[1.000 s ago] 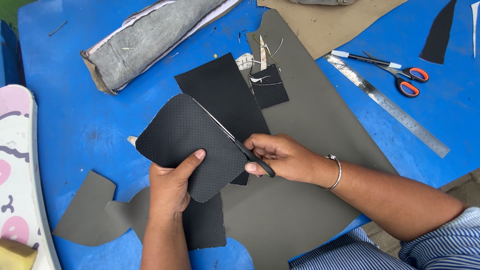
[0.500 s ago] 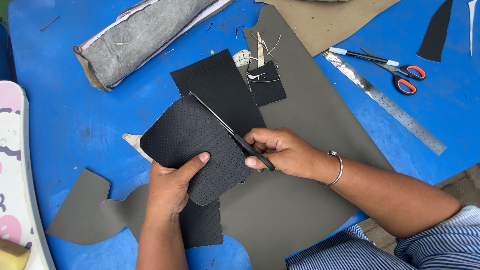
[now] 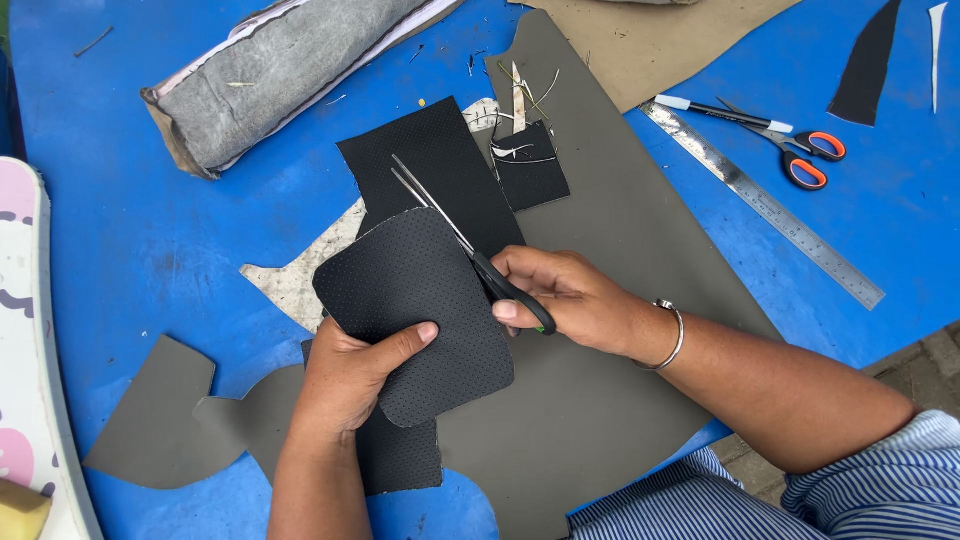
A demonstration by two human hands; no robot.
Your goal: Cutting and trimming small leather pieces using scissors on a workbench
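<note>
Trimming a perforated black leather piece (image 3: pixel 415 310) over the blue table (image 3: pixel 130 250) — left hand (image 3: pixel 345 385) pinching it, right hand (image 3: pixel 570 300) gripping black-handled scissors (image 3: pixel 470 245), blades parted at its upper edge — likely calling for a steady closing cut.

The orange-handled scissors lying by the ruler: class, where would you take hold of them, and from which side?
Grip the orange-handled scissors by the two finger loops, coming from the right. The loops lie bare on the blue table, while the blades point left, crossing the pen near the ruler.
</note>
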